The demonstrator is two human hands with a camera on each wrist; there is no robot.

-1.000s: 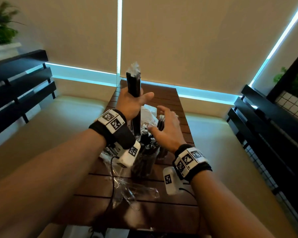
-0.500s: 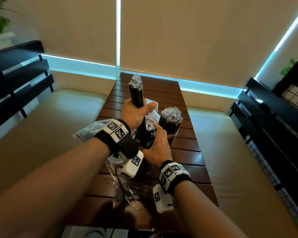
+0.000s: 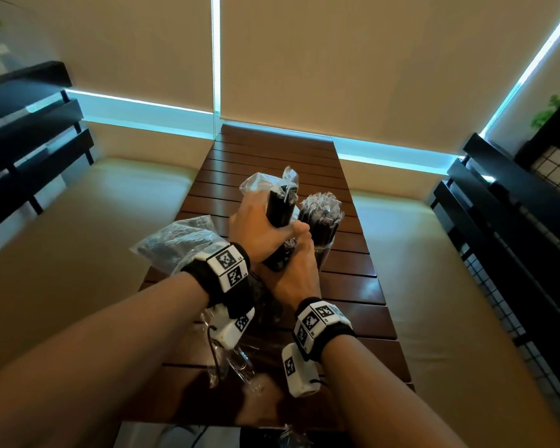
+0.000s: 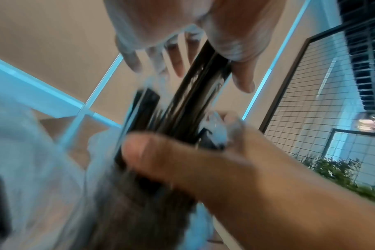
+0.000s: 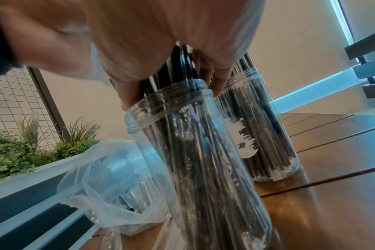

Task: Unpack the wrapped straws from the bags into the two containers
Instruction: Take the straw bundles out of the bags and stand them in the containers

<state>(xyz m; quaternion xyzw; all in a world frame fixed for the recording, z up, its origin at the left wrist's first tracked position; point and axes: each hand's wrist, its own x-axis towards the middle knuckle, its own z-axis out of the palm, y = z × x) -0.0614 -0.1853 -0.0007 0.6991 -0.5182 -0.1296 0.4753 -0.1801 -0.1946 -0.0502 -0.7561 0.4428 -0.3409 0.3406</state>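
Note:
My left hand (image 3: 265, 221) grips a black bundle of wrapped straws (image 3: 280, 210) held upright, with crumpled clear plastic (image 3: 262, 182) at its top. My right hand (image 3: 299, 244) curls round the same bundle lower down. In the right wrist view its fingers (image 5: 126, 94) hold the straws just above the mouth of the near clear jar (image 5: 203, 152), and the straws' lower ends stand inside it. Just beyond stands the far jar (image 5: 268, 143), packed with straws (image 3: 320, 215). The left wrist view is blurred and shows the bundle (image 4: 195, 101) between both hands.
A clear plastic bag (image 3: 178, 244) with some straws in it (image 5: 118, 177) lies left of the jars on the slatted wooden table (image 3: 353, 286). More crumpled plastic (image 3: 236, 367) lies near the front edge. Cream benches run along both sides of the table.
The bundle has come down and its lower end now stands in the near jar. My left hand sank with it. My right hand, open a second ago, now grips the bundle.

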